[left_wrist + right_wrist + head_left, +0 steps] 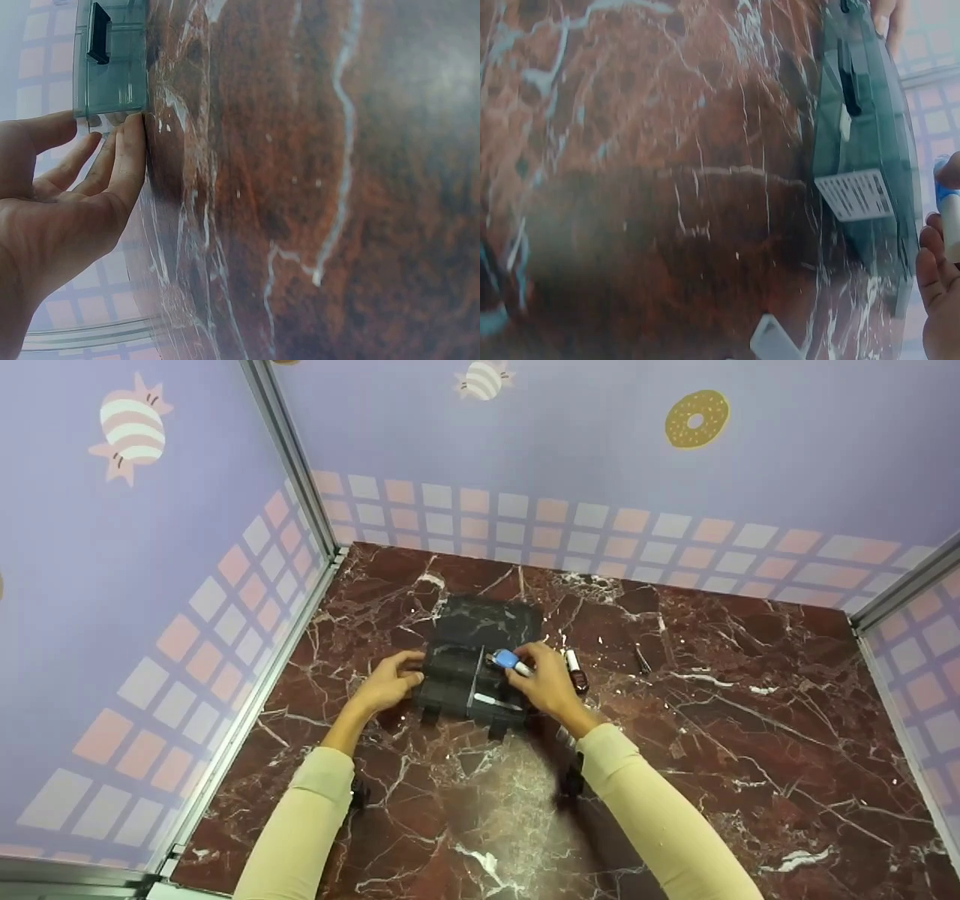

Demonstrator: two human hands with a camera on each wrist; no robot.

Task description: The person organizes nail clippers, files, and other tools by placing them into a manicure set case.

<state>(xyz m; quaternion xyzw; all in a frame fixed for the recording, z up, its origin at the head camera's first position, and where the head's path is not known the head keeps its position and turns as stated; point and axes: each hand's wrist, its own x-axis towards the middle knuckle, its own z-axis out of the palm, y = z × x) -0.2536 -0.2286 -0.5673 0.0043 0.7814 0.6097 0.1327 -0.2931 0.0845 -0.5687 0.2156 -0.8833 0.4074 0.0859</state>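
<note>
A dark translucent plastic case (450, 664) lies on the table with its lid (487, 622) folded back. A thin divider splits its inside, and a slim white-handled tool (496, 702) lies in the right compartment. My left hand (388, 682) rests against the case's left side, thumb up by the rim and fingers low by the tabletop. Over the right compartment my right hand (546, 679) pinches a small blue item with a white cylindrical end (506, 659). In the right wrist view this white end (951, 221) shows between the fingers.
Right of the case lies a small dark bottle with a white cap (575, 669). Farther right is a short thin black item (642, 660). A printed label (855, 195) is on the case's outer wall. Patterned panels (600, 472) enclose the red marbled table (720, 750).
</note>
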